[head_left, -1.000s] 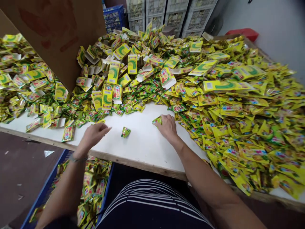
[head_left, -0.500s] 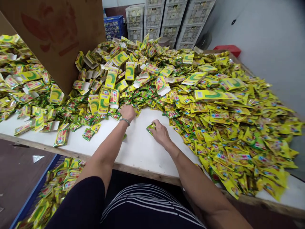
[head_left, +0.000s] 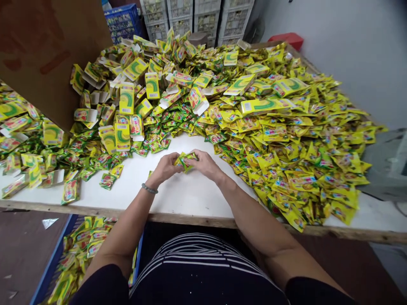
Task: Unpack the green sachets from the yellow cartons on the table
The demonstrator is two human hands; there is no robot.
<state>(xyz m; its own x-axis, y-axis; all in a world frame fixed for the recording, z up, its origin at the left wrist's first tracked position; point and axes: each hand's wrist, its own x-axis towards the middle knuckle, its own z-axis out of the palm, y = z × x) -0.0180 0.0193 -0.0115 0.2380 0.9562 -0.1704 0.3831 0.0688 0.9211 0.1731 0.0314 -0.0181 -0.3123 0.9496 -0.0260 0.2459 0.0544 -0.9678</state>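
Observation:
Above the white tabletop (head_left: 190, 199), my left hand (head_left: 167, 168) and my right hand (head_left: 206, 164) meet over small yellow-green candy packets (head_left: 187, 162). Fingers of both hands are closed on the packets, which are pressed together; how many there are I cannot tell. A bracelet circles my left wrist. Just beyond my hands lie loose green packets (head_left: 159, 145) and small yellow cartons (head_left: 122, 135), some with open flaps. To the right spreads a big heap of yellow packets (head_left: 295, 156).
A large brown cardboard box (head_left: 54, 55) stands tilted at the left among the cartons. Below the table's front edge, a blue crate (head_left: 52, 264) holds yellow packs. Stacked white crates (head_left: 181, 21) and another blue crate (head_left: 122, 21) stand behind. A red object (head_left: 291, 40) sits at the back right.
My left hand has come back from the pile's edge with a packet and joined my right hand, which has moved slightly left. The view has shifted, so the table contents appear further left.

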